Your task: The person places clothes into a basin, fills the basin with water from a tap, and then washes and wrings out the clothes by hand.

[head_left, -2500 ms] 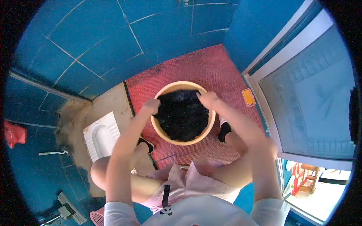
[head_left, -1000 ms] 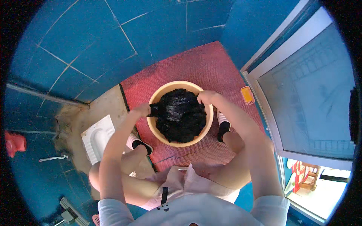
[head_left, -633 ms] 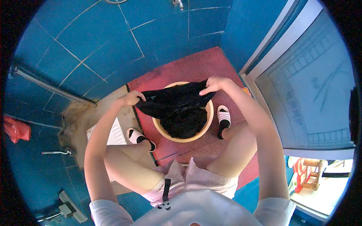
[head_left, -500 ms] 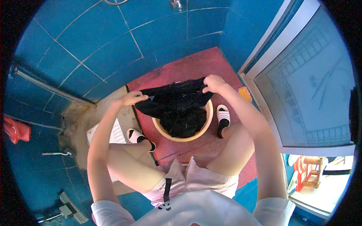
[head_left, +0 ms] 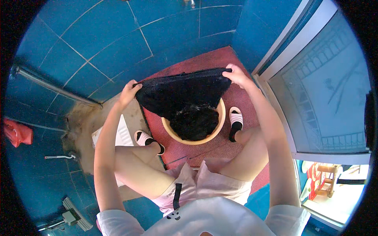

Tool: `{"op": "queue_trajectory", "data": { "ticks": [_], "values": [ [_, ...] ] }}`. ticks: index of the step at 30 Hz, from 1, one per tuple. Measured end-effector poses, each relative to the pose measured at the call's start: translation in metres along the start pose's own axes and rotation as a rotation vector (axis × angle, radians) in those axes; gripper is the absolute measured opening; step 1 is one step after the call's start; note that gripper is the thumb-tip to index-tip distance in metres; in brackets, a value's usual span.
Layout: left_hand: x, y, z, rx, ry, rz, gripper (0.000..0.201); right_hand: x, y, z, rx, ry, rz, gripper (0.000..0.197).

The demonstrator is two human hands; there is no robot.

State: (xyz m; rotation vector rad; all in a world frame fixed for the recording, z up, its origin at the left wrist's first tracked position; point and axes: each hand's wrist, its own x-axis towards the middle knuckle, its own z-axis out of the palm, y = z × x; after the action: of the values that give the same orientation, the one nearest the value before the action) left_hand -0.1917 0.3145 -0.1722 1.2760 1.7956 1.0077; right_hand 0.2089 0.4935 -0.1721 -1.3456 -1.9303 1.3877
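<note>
A black garment (head_left: 177, 92) is stretched wide between my hands, its top edge pulled nearly straight. My left hand (head_left: 129, 93) pinches the left end of that edge; my right hand (head_left: 237, 76) grips the right end, slightly higher. The lower part of the fabric hangs down into a pale yellow basin (head_left: 193, 142), where it bunches into a dark, wet-looking heap. Whether other cloth lies in the basin cannot be made out. The basin stands on a red mat (head_left: 175, 149) between my feet.
My feet wear pink-and-white slippers (head_left: 144, 138) on both sides of the basin. A ridged white floor fixture (head_left: 123, 133) lies left. Blue tiled walls (head_left: 114, 43) and a frosted door (head_left: 315, 98) enclose the space. A mop (head_left: 73, 216), brush (head_left: 59, 157) and red bag (head_left: 17, 133) are at far left.
Both hands have risen away from me and spread farther apart, pulling the garment's edge straighter and lifting more cloth over the basin. The view has shifted slightly.
</note>
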Motion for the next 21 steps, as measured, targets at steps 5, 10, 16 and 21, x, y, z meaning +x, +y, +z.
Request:
{"op": "queue_trajectory", "data": {
  "ticks": [5,10,16,21],
  "values": [
    [-0.006,0.03,0.028,-0.465,0.097,-0.227,0.006,-0.004,-0.016,0.021,0.431,0.0,0.22,0.048],
    [-0.011,0.066,0.078,-0.428,-0.101,-0.108,0.015,-0.023,-0.045,0.077,0.627,-0.103,0.159,0.046],
    [-0.024,0.1,0.123,-0.292,-0.178,0.061,0.072,-0.05,-0.074,0.126,0.686,-0.066,0.054,0.03],
    [-0.026,0.1,0.115,-0.028,-0.187,0.283,0.067,-0.058,-0.081,0.108,0.588,-0.208,-0.17,0.029]
  ]
}}
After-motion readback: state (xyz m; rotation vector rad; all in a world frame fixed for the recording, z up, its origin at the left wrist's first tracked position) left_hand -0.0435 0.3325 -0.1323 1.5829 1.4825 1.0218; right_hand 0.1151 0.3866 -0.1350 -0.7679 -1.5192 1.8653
